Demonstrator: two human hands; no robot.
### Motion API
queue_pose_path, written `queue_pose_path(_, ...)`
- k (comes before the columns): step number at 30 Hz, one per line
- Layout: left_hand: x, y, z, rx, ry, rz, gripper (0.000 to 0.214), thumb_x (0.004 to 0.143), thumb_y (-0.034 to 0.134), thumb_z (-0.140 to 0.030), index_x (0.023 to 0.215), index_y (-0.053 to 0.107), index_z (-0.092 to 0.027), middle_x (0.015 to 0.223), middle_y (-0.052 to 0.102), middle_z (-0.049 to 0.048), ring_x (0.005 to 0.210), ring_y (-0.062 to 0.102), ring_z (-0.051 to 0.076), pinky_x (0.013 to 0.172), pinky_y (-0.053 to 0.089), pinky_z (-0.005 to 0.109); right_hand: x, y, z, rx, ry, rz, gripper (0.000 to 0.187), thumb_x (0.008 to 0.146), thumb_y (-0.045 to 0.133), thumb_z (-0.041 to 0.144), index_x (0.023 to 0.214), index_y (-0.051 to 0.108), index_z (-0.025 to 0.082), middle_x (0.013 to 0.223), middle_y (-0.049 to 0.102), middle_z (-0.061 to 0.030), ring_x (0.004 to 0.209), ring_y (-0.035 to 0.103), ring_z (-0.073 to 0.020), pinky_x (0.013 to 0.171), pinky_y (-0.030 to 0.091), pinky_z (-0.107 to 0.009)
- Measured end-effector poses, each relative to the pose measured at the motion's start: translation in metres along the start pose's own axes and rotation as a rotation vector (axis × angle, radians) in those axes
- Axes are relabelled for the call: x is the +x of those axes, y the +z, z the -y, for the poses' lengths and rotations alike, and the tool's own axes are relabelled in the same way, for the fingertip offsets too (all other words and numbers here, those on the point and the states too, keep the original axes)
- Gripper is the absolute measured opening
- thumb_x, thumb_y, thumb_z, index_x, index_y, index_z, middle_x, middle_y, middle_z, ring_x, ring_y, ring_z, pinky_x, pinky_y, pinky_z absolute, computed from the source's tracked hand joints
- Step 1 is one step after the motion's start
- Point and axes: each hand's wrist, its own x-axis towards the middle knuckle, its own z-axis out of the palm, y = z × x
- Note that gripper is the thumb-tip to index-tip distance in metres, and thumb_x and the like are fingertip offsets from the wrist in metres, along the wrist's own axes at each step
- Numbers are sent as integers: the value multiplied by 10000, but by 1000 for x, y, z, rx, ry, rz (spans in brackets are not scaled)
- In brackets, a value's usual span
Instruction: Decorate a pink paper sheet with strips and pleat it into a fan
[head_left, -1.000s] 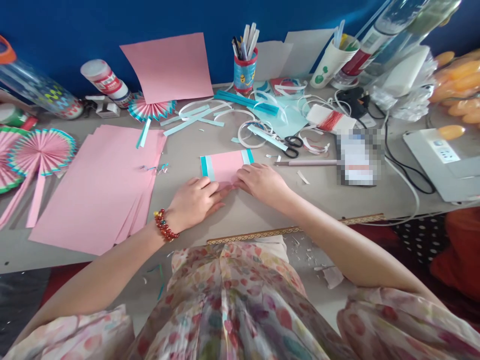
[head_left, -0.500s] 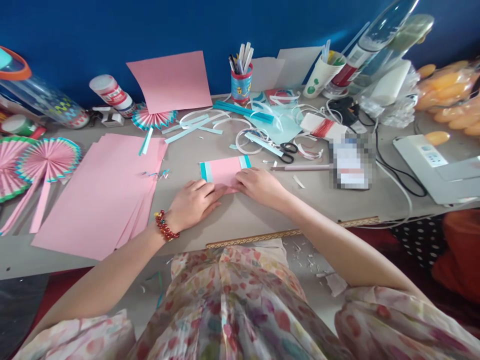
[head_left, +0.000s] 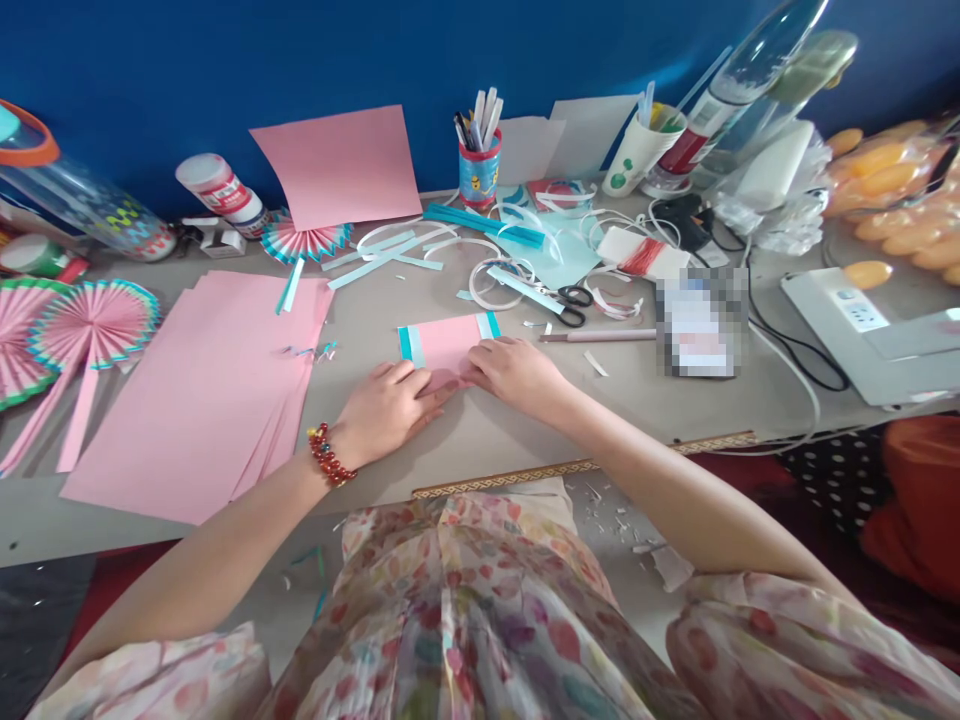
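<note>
Left grip and right grip both lie low on the grey table close in front of me. Their fingers are stretched out flat and the tips nearly meet on the near edge of a small pink paper rectangle with teal strips at its two ends. Neither is curled round anything that I can see; they simply press the paper down. A red and gold bead bracelet sits on the left wrist. The paper lies flat at the middle of the table, its far part uncovered. Well apart to its left I see a fanned stack of large pink paper sheets, and further left round pleated pink paper fans with teal rims. Right of the paper lies a thin pink stick-like tool, and just beyond it black-handled scissors among loose white and teal paper strips. At the back a blue pen cup full of pens stands beside a single pink sheet leaning on the blue wall.
</note>
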Motion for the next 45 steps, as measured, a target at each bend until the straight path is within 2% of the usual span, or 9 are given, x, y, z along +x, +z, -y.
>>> queue_pose_path(3, 6, -5, -6, -6, -2, -12, 370, 993, 433, -435, 1210, 632, -210, 968, 593, 85, 936, 515, 254, 793, 399, 392, -4, -2, -2, 55, 3, -35, 208, 973, 538, 323, 912, 633, 148, 955, 678, -103, 884, 590, -223, 747, 342, -295)
queue_pose_path(6, 12, -8, -11, -38, 35, -7, 329, 999, 441, -367, 1121, 641, -135, 1026, 612, 97, 982, 522, 248, 851, 417, 391, -13, -10, -10, 170, -5, -71, 150, 948, 567, 286, 904, 637, 161, 933, 672, -82, 866, 583, -202, 731, 348, -273)
queue_pose_path(10, 18, -5, -11, -95, 64, 31, 251, 997, 455, -293, 1084, 623, -127, 1032, 627, 88, 960, 538, 223, 850, 437, 356, -26, -23, -26, 257, 20, -84, 116, 924, 570, 262, 881, 647, 186, 883, 664, -42, 806, 577, -170, 689, 339, -250)
queue_pose_path(14, 20, -1, -8, -114, 63, 11, 354, 1001, 450, -360, 1266, 555, -151, 1083, 630, 98, 987, 539, 232, 848, 433, 370, -32, -24, -37, 307, 122, -39, 94, 901, 567, 252, 847, 621, 197, 817, 657, -5, 702, 560, -140, 615, 303, -236)
queue_pose_path(18, 21, 2, -9, -103, 72, -19, 480, 998, 454, -412, 1430, 438, -203, 1112, 637, 96, 1014, 538, 237, 838, 410, 368, -29, -22, -41, 317, 137, -13, 118, 898, 567, 274, 813, 610, 204, 782, 649, 8, 674, 547, -132, 599, 281, -234)
queue_pose_path(25, 21, 4, -11, -35, 68, 16, 529, 997, 431, -449, 1462, 418, -195, 1112, 643, 102, 997, 531, 249, 837, 390, 378, -24, -25, -44, 354, 89, 52, 135, 882, 576, 249, 765, 609, 191, 744, 618, 16, 670, 520, -122, 607, 273, -229)
queue_pose_path(28, 21, 6, -10, -41, 71, 34, 530, 1001, 419, -451, 1468, 413, -199, 1129, 644, 101, 999, 531, 248, 850, 387, 376, -25, -23, -45, 349, 63, 35, 129, 880, 572, 233, 764, 604, 187, 768, 621, 8, 708, 525, -128, 628, 281, -226)
queue_pose_path(34, 22, 6, -11, -92, 28, 30, 559, 1001, 400, -469, 1442, 440, -126, 1225, 623, 129, 1054, 526, 264, 898, 405, 400, -28, -19, -46, 353, -16, 11, 137, 890, 558, 205, 760, 596, 183, 803, 634, -11, 775, 541, -146, 671, 313, -231)
queue_pose_path(45, 22, 8, -9, -126, 12, 0, 525, 990, 418, -475, 1416, 469, -173, 1233, 616, 130, 1060, 536, 261, 901, 426, 396, -30, -18, -43, 311, -26, 10, 139, 901, 536, 201, 782, 605, 182, 825, 618, -27, 790, 538, -159, 692, 331, -248)
